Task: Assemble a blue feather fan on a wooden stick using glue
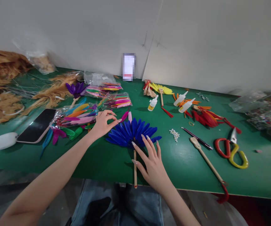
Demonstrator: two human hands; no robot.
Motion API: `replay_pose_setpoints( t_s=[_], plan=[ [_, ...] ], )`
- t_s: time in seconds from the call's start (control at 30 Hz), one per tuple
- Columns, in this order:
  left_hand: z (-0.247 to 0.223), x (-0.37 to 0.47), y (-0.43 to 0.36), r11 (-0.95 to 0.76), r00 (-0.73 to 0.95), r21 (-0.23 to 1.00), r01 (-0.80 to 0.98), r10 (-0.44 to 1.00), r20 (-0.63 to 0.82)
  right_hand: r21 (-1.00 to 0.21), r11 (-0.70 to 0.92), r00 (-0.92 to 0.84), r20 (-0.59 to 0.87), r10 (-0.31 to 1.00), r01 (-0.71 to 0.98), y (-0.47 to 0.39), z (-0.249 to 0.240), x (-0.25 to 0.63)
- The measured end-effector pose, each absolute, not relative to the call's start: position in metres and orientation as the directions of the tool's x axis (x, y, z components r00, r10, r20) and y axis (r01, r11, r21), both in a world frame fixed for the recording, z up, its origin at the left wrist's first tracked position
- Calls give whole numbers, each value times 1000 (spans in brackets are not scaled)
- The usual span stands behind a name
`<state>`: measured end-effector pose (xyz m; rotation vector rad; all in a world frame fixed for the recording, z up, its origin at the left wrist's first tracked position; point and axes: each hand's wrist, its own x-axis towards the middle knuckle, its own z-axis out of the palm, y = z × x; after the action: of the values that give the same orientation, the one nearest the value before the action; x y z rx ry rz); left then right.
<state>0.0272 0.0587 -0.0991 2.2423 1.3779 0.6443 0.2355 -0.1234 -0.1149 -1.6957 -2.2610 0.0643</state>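
Observation:
A blue feather fan lies spread on the green table, its wooden stick pointing toward the front edge. My right hand rests over the fan's lower right part with fingers apart, fingertips on the feathers near the top of the stick. To the upper left of the fan is my left hand, its thumb and index finger curved toward each other beside the bagged coloured feathers. Whether anything is between those fingertips is too small to tell. Just past the fan lie a magenta feather and a pale pink feather.
Glue bottles, a yellow fan and red feathers lie farther back. White beads, a pen, a wooden stick and scissors are at the right. A phone and white case are left.

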Motion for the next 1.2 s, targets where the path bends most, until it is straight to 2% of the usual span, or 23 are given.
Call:
replay_pose_setpoints(
  t_s=[0.17,0.4,0.63,0.77,0.97,1.07,1.2],
  plan=[
    [-99,22,62,-384,348,586,714,920,179,-226,303,-249,239,939,926,-123,-115,235],
    [-98,23,59,-396,426,582,710,900,93,-226,301,-249,230,941,927,-123,-114,236],
    [-95,28,56,-425,442,587,689,888,125,-226,303,-247,246,937,926,-123,-114,235],
    [-94,29,56,-426,432,593,683,891,142,-266,309,-225,305,925,913,-125,-114,236],
    [-95,30,56,-420,424,599,681,894,146,-428,320,-76,497,864,845,-128,-120,240],
    [-94,29,55,-427,424,613,665,891,161,-425,346,-82,528,846,836,-127,-122,241],
    [-92,27,55,-418,426,639,646,892,152,-380,342,-122,497,859,859,-126,-122,240]
  ],
)
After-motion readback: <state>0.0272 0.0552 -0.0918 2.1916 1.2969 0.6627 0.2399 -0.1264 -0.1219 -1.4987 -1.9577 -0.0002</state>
